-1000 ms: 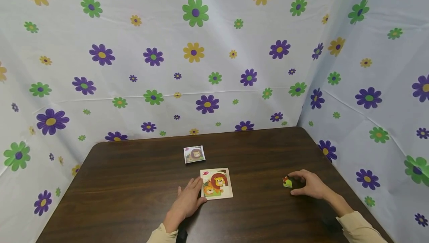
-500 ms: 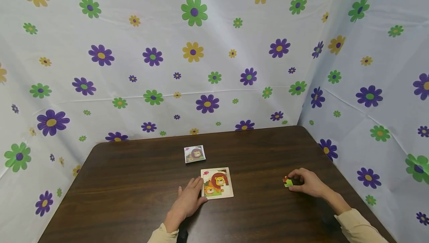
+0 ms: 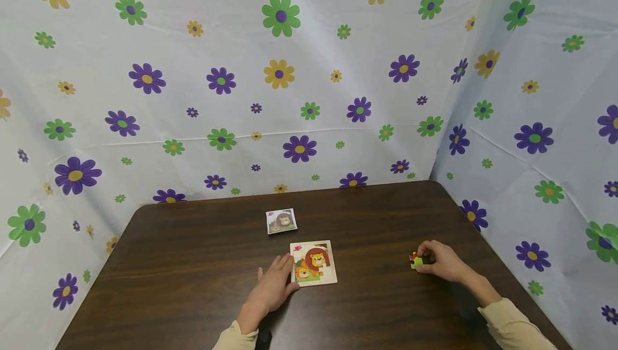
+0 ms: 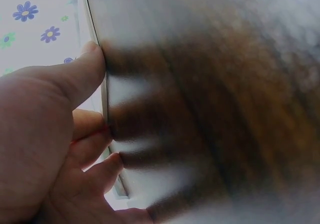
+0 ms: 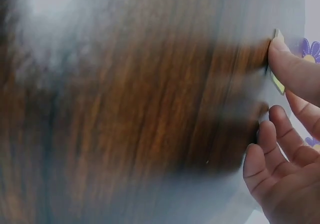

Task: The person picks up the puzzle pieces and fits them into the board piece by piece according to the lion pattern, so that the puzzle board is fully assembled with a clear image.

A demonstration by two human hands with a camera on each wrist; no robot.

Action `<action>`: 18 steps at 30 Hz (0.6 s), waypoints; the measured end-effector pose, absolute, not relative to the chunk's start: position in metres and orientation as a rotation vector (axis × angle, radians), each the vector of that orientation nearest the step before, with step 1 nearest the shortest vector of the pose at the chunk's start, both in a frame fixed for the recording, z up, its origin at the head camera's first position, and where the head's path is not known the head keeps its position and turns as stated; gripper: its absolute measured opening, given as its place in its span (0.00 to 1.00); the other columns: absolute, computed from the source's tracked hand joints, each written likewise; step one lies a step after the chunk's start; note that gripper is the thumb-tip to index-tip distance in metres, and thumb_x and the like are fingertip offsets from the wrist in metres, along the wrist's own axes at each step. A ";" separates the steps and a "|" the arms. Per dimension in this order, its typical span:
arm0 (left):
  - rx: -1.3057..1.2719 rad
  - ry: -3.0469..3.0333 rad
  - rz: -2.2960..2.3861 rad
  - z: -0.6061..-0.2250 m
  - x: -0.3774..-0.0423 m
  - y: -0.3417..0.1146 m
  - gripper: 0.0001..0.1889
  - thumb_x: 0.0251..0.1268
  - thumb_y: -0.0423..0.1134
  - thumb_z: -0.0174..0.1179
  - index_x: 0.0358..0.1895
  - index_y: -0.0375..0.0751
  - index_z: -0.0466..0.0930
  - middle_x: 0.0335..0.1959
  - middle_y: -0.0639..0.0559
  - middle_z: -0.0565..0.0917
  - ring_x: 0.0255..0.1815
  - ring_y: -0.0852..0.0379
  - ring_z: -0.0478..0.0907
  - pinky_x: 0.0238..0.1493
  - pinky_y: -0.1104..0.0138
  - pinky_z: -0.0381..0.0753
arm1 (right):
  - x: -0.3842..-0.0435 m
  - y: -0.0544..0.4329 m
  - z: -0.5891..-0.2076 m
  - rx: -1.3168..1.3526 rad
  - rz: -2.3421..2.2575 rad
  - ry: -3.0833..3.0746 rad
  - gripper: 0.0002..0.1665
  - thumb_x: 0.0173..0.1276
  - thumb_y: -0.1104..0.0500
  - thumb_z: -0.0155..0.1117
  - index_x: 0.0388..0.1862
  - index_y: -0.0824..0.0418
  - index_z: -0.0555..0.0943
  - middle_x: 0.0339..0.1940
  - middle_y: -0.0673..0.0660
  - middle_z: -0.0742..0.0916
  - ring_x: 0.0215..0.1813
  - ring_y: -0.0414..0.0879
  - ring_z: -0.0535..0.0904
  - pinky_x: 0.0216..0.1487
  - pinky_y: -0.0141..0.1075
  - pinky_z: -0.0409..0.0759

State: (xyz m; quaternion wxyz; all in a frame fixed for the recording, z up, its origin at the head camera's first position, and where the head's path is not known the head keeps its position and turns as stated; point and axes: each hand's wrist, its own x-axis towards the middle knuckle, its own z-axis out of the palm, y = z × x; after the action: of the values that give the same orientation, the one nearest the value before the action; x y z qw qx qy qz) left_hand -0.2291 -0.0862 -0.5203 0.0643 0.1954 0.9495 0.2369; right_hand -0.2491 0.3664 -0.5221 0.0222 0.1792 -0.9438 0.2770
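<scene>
A square lion jigsaw puzzle in a pale wooden tray lies on the dark table, with a bare gap at its lower right. My left hand rests flat at the tray's left side, its fingers fairly straight, thumb at the lower left corner. Well to the right, my right hand pinches a small green and red puzzle piece between thumb and finger, low over the table. In the right wrist view the thumb covers much of the puzzle piece, and the other fingers are curled loosely below.
Behind the tray lies a small picture card with the same lion scene. The brown wood table ends at a white flowered curtain at the back and on the right.
My right thumb and finger have closed on the puzzle piece, which stood partly free of them a second ago. The left hand and the puzzle stay put.
</scene>
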 end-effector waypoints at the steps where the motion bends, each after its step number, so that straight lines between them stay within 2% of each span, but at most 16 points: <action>1: 0.591 2.868 0.716 -0.520 -0.229 -0.086 0.33 0.63 0.46 0.63 0.67 0.32 0.67 0.69 0.39 0.67 0.70 0.37 0.60 0.55 0.27 0.53 | -0.249 0.365 -0.522 0.525 0.876 -2.940 0.19 0.48 0.59 0.79 0.32 0.59 0.76 0.30 0.49 0.78 0.30 0.39 0.70 0.31 0.32 0.70; 10: 0.593 2.865 0.718 -0.520 -0.228 -0.087 0.33 0.63 0.46 0.63 0.67 0.32 0.67 0.69 0.38 0.67 0.70 0.36 0.60 0.55 0.27 0.52 | -0.255 0.346 -0.521 0.429 0.980 -2.924 0.17 0.52 0.65 0.75 0.34 0.59 0.75 0.27 0.49 0.79 0.26 0.35 0.71 0.27 0.31 0.71; 18: 0.584 2.868 0.711 -0.523 -0.230 -0.086 0.33 0.64 0.46 0.62 0.67 0.32 0.66 0.69 0.38 0.67 0.70 0.36 0.60 0.56 0.27 0.52 | -0.266 0.311 -0.526 0.425 1.006 -2.838 0.10 0.58 0.64 0.72 0.36 0.60 0.78 0.24 0.46 0.79 0.23 0.34 0.69 0.25 0.31 0.68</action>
State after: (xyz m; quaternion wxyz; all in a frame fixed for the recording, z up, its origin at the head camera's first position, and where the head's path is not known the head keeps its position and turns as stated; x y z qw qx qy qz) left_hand -0.2300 -0.0863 -0.5226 0.0650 0.1934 0.9502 0.2357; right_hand -0.2657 0.3113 -0.5264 0.0504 0.1395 -0.9321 0.3303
